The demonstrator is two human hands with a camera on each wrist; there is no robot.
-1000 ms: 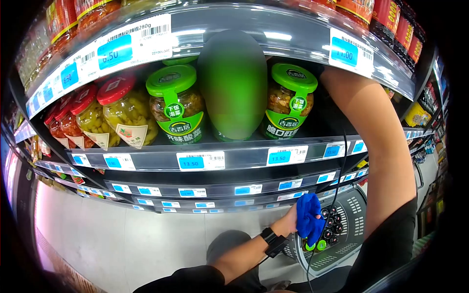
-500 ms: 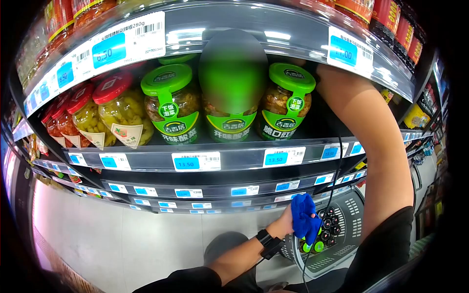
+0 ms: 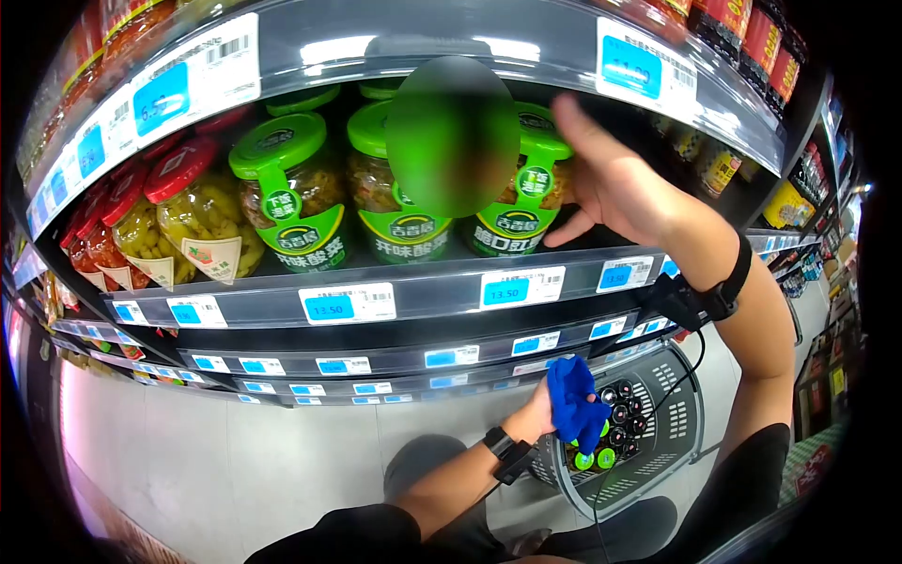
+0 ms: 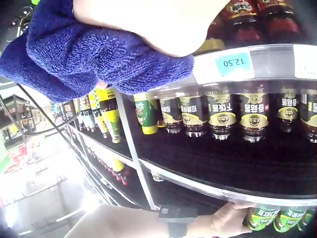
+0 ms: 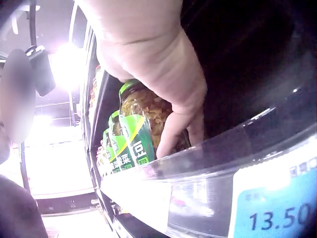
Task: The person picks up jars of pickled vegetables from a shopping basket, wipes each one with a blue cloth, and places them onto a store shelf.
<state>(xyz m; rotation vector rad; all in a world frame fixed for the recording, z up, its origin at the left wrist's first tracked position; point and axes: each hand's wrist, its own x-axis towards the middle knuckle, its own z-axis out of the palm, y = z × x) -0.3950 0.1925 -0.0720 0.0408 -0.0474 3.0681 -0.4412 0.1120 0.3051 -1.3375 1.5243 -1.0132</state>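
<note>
On the shelf, a green-lidded jar of pickled vegetables (image 3: 512, 221) stands at the right end of a row of similar jars. My right hand (image 3: 615, 188) lies against this jar's right side, the thumb extended up beside the lid and the other fingers lower along the glass. In the right wrist view the fingers (image 5: 174, 130) run down close beside the jar (image 5: 143, 111). Lower down, my left hand (image 3: 534, 414) grips a crumpled blue towel (image 3: 575, 399). That towel (image 4: 99, 59) hangs bunched below the left hand in the left wrist view.
A grey shopping basket (image 3: 678, 423) on the floor holds several black-lidded and green-lidded jars. The shelf edge above (image 3: 526, 56) overhangs the jars. Red-lidded jars (image 3: 202, 211) stand on the left. A price-tag rail (image 3: 442, 293) runs along the front.
My right hand was hidden deep in the shelf, behind the upper edge; it has come forward and now sits at the right-end jar. The left hand keeps the towel. The view has shifted slightly.
</note>
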